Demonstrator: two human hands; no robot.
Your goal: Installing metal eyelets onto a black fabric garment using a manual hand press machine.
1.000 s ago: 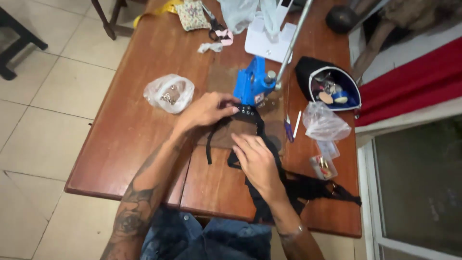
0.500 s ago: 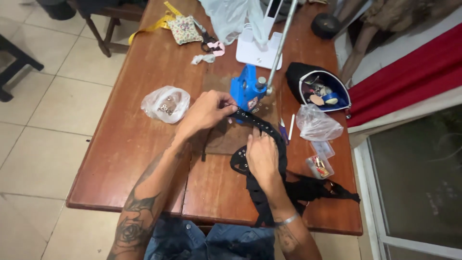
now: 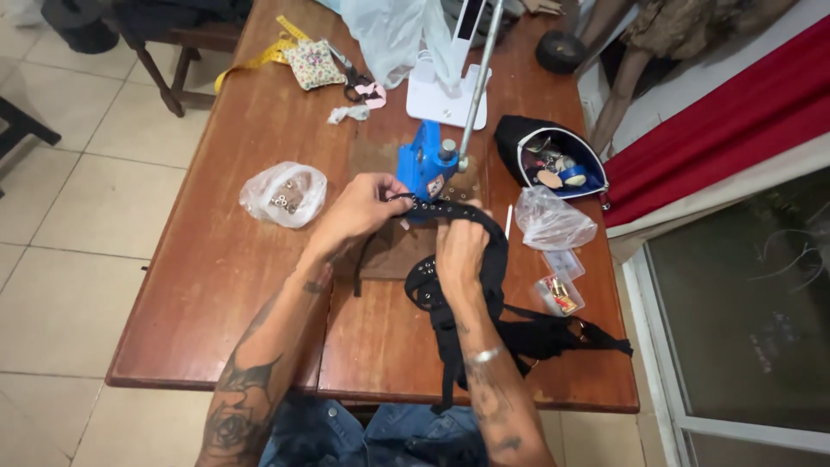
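A black strap with a row of metal eyelets (image 3: 450, 212) is stretched between both hands in front of a blue hand press (image 3: 425, 169) with a long grey lever. My left hand (image 3: 361, 207) pinches the strap's left end right at the press. My right hand (image 3: 461, 246) grips the strap a little further right. The rest of the black strap bundle (image 3: 536, 333) trails toward the table's near right edge.
On the brown wooden table (image 3: 216, 285) lie a clear bag of metal rings (image 3: 284, 194), an open black pouch (image 3: 553, 160), a crumpled clear bag (image 3: 552, 220), small clear boxes (image 3: 560, 284), a white stand (image 3: 445, 91), a yellow tape measure (image 3: 259, 59) and a patterned pouch (image 3: 313, 62). Tiled floor lies left.
The view has shifted so the table sits lower and closer. Both hands moved up to the press, and the eyeleted strap is now pulled taut between them.
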